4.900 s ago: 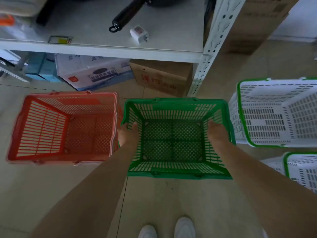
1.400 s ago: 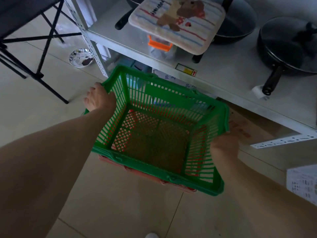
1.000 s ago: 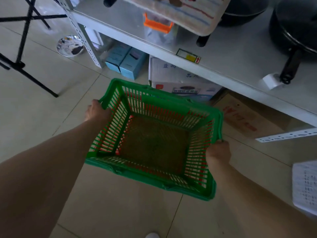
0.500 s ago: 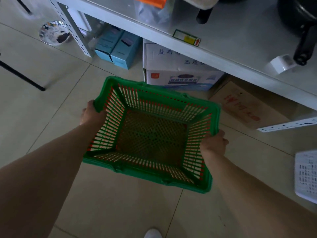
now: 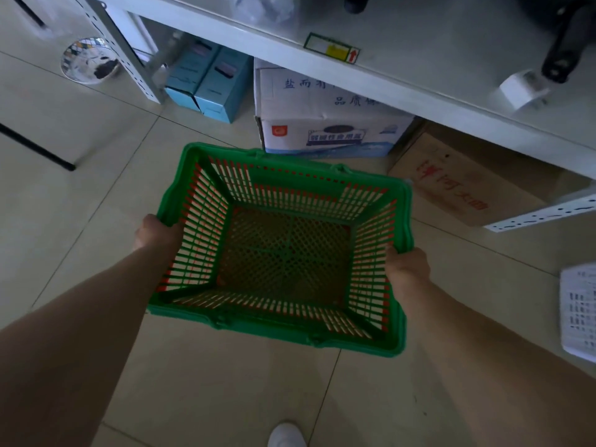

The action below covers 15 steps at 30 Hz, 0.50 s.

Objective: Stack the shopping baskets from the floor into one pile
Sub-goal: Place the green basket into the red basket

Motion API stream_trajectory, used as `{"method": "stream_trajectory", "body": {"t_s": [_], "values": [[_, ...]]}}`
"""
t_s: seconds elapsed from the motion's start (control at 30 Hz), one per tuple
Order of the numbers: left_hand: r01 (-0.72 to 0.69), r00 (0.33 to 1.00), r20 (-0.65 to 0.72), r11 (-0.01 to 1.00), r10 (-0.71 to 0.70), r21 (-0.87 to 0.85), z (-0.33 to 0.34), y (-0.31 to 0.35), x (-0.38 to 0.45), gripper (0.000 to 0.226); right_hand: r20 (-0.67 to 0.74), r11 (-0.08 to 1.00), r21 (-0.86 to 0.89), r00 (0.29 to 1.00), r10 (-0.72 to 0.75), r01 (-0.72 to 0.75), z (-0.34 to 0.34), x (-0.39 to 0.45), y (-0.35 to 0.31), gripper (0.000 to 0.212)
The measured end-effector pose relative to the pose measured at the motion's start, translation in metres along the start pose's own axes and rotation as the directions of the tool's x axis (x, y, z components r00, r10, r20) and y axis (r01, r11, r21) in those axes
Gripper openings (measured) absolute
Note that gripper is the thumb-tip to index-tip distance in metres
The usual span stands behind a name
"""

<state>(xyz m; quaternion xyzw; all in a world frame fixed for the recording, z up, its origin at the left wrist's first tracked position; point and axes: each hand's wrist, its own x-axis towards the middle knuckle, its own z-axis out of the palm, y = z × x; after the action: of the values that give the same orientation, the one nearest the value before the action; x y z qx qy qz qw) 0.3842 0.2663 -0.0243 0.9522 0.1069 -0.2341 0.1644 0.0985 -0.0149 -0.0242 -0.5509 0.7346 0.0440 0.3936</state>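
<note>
A green slatted shopping basket (image 5: 180,185) sits nested inside a red basket (image 5: 388,209), whose red slats show only through the green walls. The pair rests on the tiled floor at the middle of the view. My left hand (image 5: 153,232) grips the green basket's left rim. My right hand (image 5: 408,266) grips its right rim. A white basket (image 5: 579,314) with grey slots is cut off at the right edge.
A grey metal shelf (image 5: 403,53) runs across the top with a black pan handle (image 5: 564,43) on it. Under it stand blue boxes (image 5: 209,82), a white carton (image 5: 322,124) and a brown carton (image 5: 458,185). A small dish (image 5: 87,59) lies at far left.
I carried the green basket left from its floor spot and lowered it into the red basket. It has sunk down until only red slats show through. Both hands stay on the rims.
</note>
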Motion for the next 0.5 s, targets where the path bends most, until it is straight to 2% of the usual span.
{"method": "stream_trajectory", "body": {"t_s": [0.5], "values": [[-0.086,0.994,0.071,0.996,0.085,0.019,0.073,0.061,-0.107,0.043,-0.068,0.995,0.082,0.996,0.057,-0.052,-0.108,0.053,0.09,0.037]]}}
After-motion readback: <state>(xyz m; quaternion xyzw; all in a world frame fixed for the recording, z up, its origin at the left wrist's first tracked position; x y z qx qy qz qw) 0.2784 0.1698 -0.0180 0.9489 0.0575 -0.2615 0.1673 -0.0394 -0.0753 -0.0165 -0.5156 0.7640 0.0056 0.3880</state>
